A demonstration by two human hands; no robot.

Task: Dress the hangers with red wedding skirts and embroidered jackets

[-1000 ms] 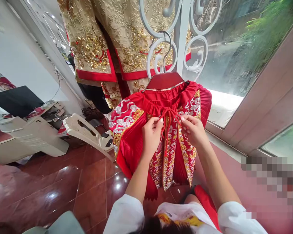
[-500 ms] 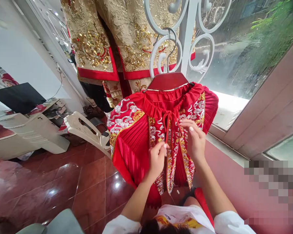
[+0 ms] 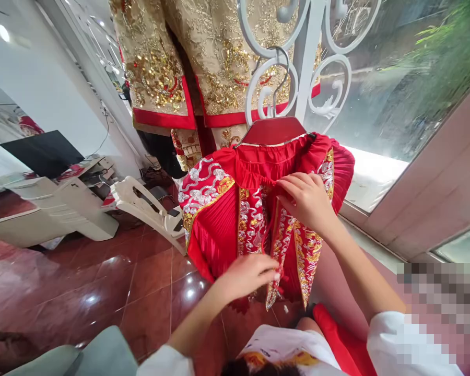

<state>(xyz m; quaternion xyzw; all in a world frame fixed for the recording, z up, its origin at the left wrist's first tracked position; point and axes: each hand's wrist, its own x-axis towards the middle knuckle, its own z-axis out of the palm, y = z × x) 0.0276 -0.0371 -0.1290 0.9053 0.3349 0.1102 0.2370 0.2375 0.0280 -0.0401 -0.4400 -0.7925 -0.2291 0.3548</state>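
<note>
Head view (one camera), forward and down, near red garment (image 3: 254, 219), apparently wide-angle.

Red embroidered garment (image 3: 215, 237) on a hanger (image 3: 274, 131), both hands at its front.
Observed: right hand (image 3: 307, 201), fingers bent, just below the gathered waistband (image 3: 250, 169); left hand (image 3: 250, 274), slightly blurred, lower, at the embroidered panels (image 3: 250, 219), grip unclear. Behind: white scrollwork (image 3: 304, 62) and a gold sequinned garment (image 3: 227, 62), red-hemmed. Pale chair (image 3: 139, 203) to the person's left.
</note>
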